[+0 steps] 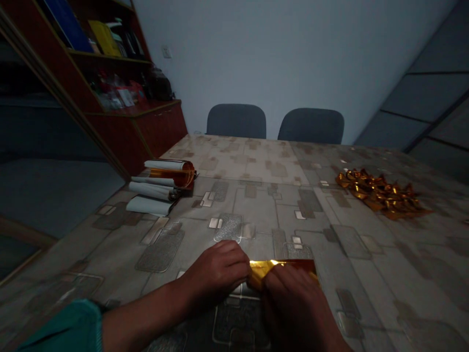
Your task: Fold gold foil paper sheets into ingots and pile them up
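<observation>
A shiny gold foil sheet [309,267] lies on the table near its front edge, between and under my hands. My left hand [223,266] is closed at the sheet's left end, its fingers curled together. On the sheet's front side, my right hand [291,293] presses down with bent fingers, covering much of the foil. The fingertips of both hands are partly hidden.
Rolled foil sheets with pale backs [152,205] lie at the table's left. Several folded gold foil pieces [384,193] are grouped at the right. The patterned tablecloth [256,205] spans the table. Two grey chairs [236,120] stand behind it, and a red-brown cabinet [161,127] at the left.
</observation>
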{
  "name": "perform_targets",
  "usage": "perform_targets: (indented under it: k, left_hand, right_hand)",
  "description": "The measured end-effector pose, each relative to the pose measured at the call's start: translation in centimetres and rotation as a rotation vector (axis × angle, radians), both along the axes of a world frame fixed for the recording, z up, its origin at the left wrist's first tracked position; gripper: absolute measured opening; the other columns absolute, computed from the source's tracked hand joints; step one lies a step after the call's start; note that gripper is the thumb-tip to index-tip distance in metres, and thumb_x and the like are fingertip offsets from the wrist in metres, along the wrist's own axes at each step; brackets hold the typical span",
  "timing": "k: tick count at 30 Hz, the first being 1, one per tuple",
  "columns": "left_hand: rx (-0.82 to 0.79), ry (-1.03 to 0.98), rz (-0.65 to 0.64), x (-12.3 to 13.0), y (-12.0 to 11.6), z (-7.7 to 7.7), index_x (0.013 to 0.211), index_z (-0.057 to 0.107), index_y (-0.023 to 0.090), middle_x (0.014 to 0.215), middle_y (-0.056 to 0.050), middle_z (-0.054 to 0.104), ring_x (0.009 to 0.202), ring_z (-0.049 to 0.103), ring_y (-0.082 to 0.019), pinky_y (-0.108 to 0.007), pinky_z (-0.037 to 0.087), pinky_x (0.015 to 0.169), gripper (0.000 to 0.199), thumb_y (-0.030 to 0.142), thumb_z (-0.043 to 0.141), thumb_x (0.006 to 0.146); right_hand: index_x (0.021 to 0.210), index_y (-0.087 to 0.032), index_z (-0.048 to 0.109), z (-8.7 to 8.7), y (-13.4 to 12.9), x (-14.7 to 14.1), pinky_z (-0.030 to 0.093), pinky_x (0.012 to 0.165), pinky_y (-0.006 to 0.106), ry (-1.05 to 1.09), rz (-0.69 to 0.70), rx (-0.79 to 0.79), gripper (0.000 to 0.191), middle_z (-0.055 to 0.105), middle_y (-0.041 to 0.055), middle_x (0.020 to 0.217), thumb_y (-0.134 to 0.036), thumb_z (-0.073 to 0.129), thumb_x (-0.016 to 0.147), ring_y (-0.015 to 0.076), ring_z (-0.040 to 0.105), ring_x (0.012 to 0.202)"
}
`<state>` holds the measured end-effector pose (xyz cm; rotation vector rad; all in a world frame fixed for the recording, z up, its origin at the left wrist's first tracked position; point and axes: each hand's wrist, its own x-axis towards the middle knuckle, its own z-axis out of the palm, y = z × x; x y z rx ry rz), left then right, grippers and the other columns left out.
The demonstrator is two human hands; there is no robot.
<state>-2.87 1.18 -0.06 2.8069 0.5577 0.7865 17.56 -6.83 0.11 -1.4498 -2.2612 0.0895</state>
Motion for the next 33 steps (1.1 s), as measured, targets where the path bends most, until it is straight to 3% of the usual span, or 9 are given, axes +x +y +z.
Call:
perform_targets:
  k: [3, 9, 15, 20, 25, 29, 33]
  left_hand:
    - [-0.068, -0.015, 0.001, 0.2, -0.1, 0.0, 0.085, 0.062, 0.018, 0.08, -0.004, 0.067, 0.074, 0.059, -0.016, -0.03, 0.047, 0.072, 0.027, 0.022, 0.042, 0.102]
    - [-0.275, -0.022, 0.072, 0.1, -0.4, 0.7, 0.098, 0.06, 0.019, 0.087, -0.003, 0.067, 0.081, 0.06, -0.018, -0.028, 0.048, 0.072, 0.017, 0.031, 0.049, 0.101]
    - [-0.422, -0.069, 0.146, -0.2, -0.2, 0.8, 0.098, 0.06, 0.02, 0.09, -0.001, 0.068, 0.086, 0.061, -0.018, -0.028, 0.047, 0.075, 0.004, 0.02, 0.059, 0.094]
    - [-0.41, -0.068, 0.173, -0.4, -0.1, 0.7, 0.098, 0.06, 0.02, 0.091, -0.002, 0.067, 0.086, 0.06, -0.019, -0.029, 0.046, 0.074, 0.006, 0.017, 0.06, 0.092]
    - [-0.4, -0.062, 0.207, -0.1, -0.2, 0.7, 0.094, 0.06, 0.02, 0.087, -0.001, 0.067, 0.083, 0.059, -0.018, -0.029, 0.045, 0.073, 0.005, 0.015, 0.058, 0.093]
    - [-0.382, -0.04, 0.224, 0.3, -0.2, 0.8, 0.092, 0.06, 0.019, 0.085, -0.001, 0.067, 0.081, 0.059, -0.018, -0.028, 0.044, 0.071, 0.007, 0.013, 0.057, 0.093]
    - [-0.378, -0.044, 0.206, 0.2, -0.2, 0.8, 0.094, 0.062, 0.019, 0.086, -0.001, 0.068, 0.082, 0.059, -0.018, -0.028, 0.044, 0.072, 0.006, 0.014, 0.057, 0.094]
  right_hand:
    - [0.078, -0.022, 0.058, 0.2, 0.2, -0.1, 0.036, 0.059, 0.03, 0.102, -0.016, -0.105, 0.002, 0.064, 0.0029, 0.078, -0.021, 0.058, 0.08, 0.0183, 0.056, 0.066]
    - [0.071, -0.022, 0.055, 0.1, 0.6, -0.3, 0.034, 0.058, 0.03, 0.16, -0.042, -0.05, 0.018, 0.062, 0.0028, 0.069, -0.022, 0.051, 0.089, 0.0178, 0.055, 0.06]
    - [0.068, -0.022, 0.055, 0.1, 0.8, -0.3, 0.037, 0.059, 0.031, 0.181, -0.031, -0.041, 0.023, 0.063, 0.0029, 0.066, -0.017, 0.046, 0.089, 0.0182, 0.057, 0.059]
    - [0.07, -0.022, 0.053, -0.4, 1.0, -0.1, 0.036, 0.058, 0.032, 0.173, -0.047, -0.046, 0.02, 0.061, 0.0019, 0.065, -0.017, 0.047, 0.089, 0.0182, 0.056, 0.058]
    - [0.092, -0.022, 0.057, -0.7, 1.2, 0.0, 0.034, 0.056, 0.03, 0.222, -0.074, -0.116, 0.016, 0.064, 0.0011, 0.071, -0.015, 0.043, 0.09, 0.0176, 0.057, 0.06]
    - [0.086, -0.022, 0.056, -0.6, 1.2, 0.2, 0.035, 0.057, 0.029, 0.229, -0.067, -0.137, 0.016, 0.063, 0.0008, 0.071, -0.018, 0.042, 0.094, 0.0176, 0.057, 0.061]
    - [0.094, -0.02, 0.057, 0.0, 1.2, 0.2, 0.037, 0.055, 0.027, 0.281, -0.093, -0.161, 0.011, 0.063, 0.0022, 0.075, -0.026, 0.047, 0.096, 0.0174, 0.057, 0.061]
